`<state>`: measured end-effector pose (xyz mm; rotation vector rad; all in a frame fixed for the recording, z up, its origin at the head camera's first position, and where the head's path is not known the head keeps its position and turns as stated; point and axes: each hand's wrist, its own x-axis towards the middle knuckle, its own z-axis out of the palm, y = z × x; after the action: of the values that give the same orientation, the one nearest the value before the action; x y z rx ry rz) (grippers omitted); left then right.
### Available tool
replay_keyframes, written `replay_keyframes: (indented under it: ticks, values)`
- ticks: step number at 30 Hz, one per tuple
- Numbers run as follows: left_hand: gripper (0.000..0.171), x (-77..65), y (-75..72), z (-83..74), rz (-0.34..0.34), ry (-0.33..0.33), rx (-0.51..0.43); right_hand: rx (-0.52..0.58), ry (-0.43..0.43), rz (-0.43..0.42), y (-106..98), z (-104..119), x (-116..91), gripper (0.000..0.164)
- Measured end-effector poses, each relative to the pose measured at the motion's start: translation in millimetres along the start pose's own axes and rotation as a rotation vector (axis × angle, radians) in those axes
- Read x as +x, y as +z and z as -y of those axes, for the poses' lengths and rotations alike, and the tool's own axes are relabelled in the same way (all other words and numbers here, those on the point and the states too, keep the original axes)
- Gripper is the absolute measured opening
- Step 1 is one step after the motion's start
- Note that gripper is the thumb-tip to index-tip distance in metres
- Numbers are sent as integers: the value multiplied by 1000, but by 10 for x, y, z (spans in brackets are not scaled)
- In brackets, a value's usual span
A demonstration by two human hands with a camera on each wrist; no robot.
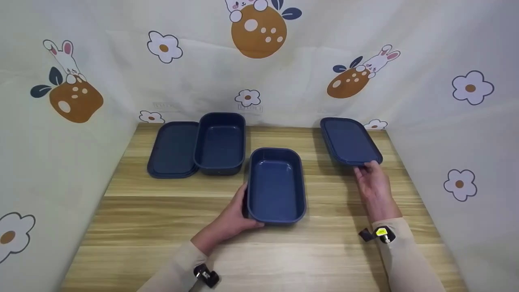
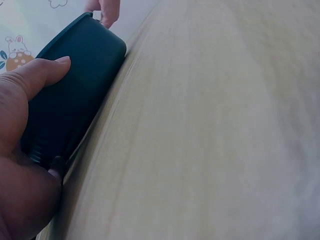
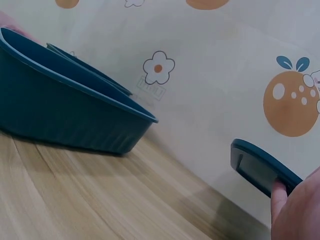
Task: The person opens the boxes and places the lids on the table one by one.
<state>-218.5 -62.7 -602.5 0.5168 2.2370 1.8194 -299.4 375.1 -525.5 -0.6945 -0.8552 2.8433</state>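
A dark blue rectangular food container (image 1: 276,190) without a lid sits on the table's middle. My left hand (image 1: 233,215) grips its near left corner, thumb across the front wall and fingers along the left side. In the left wrist view the thumb of that hand (image 2: 25,115) lies against the container's wall (image 2: 90,65). My right hand (image 1: 374,188) pinches the near edge of a matching lid (image 1: 350,142), thumb on top and fingers beneath. The right wrist view shows this lid (image 3: 260,167) tilted and raised above the table, with a shadow under it.
A second open container (image 1: 221,146) stands at the back left. Beside it, another lid (image 1: 174,150) lies with its right edge against that container. A patterned cloth (image 1: 202,77) hangs behind the wooden table (image 1: 162,227) and along both sides.
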Motion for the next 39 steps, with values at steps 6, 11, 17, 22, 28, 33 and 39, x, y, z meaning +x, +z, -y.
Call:
replay_keyframes:
  ticks: [6,11,17,22,28,33,39]
  values:
    - [134,-3,1,0,1,-10,8,-24,0,-21,-48,-26,57,70]
    - [135,-5,-2,-1,0,-3,10,-3,15,-41,-89,-48,109,74]
    - [135,-3,-2,6,1,-2,8,-6,20,-51,-120,-55,144,75]
    - [135,-1,-2,3,-1,1,9,-30,20,-68,-148,-61,164,76]
    - [134,12,-4,16,6,9,-14,-40,23,-61,-176,-65,190,77]
    - [133,15,-7,25,14,21,-30,-44,28,-29,-193,-69,217,77]
    - [133,9,-4,18,10,16,-32,-53,43,-21,-207,-55,229,75]
